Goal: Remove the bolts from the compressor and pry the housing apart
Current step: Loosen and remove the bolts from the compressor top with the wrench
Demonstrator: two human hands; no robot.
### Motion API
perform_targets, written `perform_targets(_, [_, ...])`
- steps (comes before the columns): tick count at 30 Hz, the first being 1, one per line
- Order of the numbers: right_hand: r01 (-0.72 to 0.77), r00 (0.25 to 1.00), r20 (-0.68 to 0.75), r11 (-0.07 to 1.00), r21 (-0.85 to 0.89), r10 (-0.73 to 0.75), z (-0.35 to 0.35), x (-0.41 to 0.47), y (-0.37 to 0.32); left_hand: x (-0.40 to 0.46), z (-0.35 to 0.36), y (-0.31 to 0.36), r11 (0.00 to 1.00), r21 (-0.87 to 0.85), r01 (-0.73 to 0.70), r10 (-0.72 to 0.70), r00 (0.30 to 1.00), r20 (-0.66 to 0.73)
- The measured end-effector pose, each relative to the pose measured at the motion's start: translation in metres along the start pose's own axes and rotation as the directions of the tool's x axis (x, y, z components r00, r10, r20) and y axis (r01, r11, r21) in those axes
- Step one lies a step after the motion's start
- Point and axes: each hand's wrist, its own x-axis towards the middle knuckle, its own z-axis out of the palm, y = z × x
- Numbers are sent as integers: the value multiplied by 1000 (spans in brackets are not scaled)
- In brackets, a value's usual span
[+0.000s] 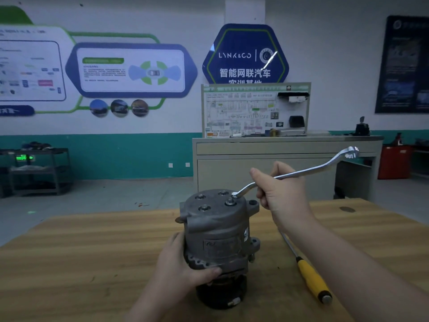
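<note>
We've got the compressor (218,238) upright on the wood bench (92,252). Our left hand (185,263) wraps its lower body; right hand (282,194) is closed round the wrench (301,173), w/ ring end on a top bolt (230,201). Screwdriver (311,275) lies just right.

Left hand (183,263) clasping low, right hand (282,194) raised, fingers apparently curled shut, both forearms extended

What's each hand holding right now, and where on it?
Right hand grips the offset ring wrench mid-shank, its lower ring at a top bolt. Left hand clasps the compressor low on its side.
</note>
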Motion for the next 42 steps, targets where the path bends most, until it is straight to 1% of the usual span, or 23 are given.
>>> perform_targets(2, [90,996,7,989,-116,-90,3,-6,-8,-1,0,2,1000,-2,-4,4,1000,7])
perform_targets(4, [257,966,69,919,-300,-248,10,-14,-16,-1,1,4,1000,11,-20,20,1000,6])
perform_targets(6, [491,870,255,693,-528,-422,16,-27,-23,-2,1,6,999,25,-34,34,999,1])
perform_targets(8, [652,751,475,404,-642,-458,22,-42,-23,-2,3,6,999,30,-43,43,999,6])
perform_targets(9, [682,722,519,338,-649,-458,24,-49,-22,-2,3,6,999,14,-41,41,999,9])
perform_targets(10, [681,723,520,347,-645,-454,25,-53,-20,-3,3,6,1000,-14,-27,27,1000,13])
perform_targets(11, [658,749,490,415,-628,-446,23,-54,-18,-3,3,7,1000,-24,-9,9,1000,14])
perform_targets(14, [438,899,235,776,-454,-370,9,-49,-8,-4,3,8,1000,15,-23,23,1000,-8])
perform_targets(16, [112,989,112,986,-126,-99,-2,-40,-5,-4,3,8,1000,6,-24,24,1000,-15])
perform_targets(17, [-104,988,125,990,93,92,-7,-31,-5,-3,3,7,1000,3,-17,17,1000,-10])
perform_targets(18, [-332,940,174,907,259,294,-11,-19,-3,-3,3,7,1000,2,-16,16,1000,-5])
perform_targets(19, [-537,843,248,777,328,477,-15,-6,-4,-2,3,6,1000,4,-16,16,1000,-1])
perform_targets(21, [-792,610,371,547,271,700,-17,17,-8,-1,3,4,1000,6,-15,15,1000,6])
perform_targets(22, [-842,538,405,490,224,739,-15,26,-9,-1,3,3,1000,6,-15,15,1000,8])
perform_targets(23, [-855,515,428,481,193,743,-13,33,-9,-1,3,2,1000,3,-17,17,1000,7])
perform_targets(25, [-808,580,459,550,213,673,-8,40,-11,-1,2,0,1000,-13,-26,26,1000,-1])
perform_targets(27, [-679,727,424,657,328,539,-5,41,-13,-1,1,-1,999,-31,-27,27,1000,-11])
perform_targets(30, [-350,931,215,892,287,296,-4,29,-10,-1,2,-1,999,-28,-23,23,1000,-14])
perform_targets(32, [-155,985,110,969,190,136,0,14,-6,-1,2,-1,1000,-15,-23,23,1000,-16])
perform_targets(35, [18,999,35,999,32,-19,6,-4,-4,0,2,0,1000,-1,-23,23,1000,-12])
perform_targets(39, [179,984,43,973,-147,-174,6,-15,-8,-1,2,2,1000,-3,-27,27,1000,3])
perform_targets(41, [370,929,123,876,-308,-349,10,-21,-10,-1,2,3,999,-8,-41,41,999,-1])
perform_targets(42, [489,872,204,768,-414,-446,13,-25,-10,-2,1,3,999,-6,-44,44,999,-2])
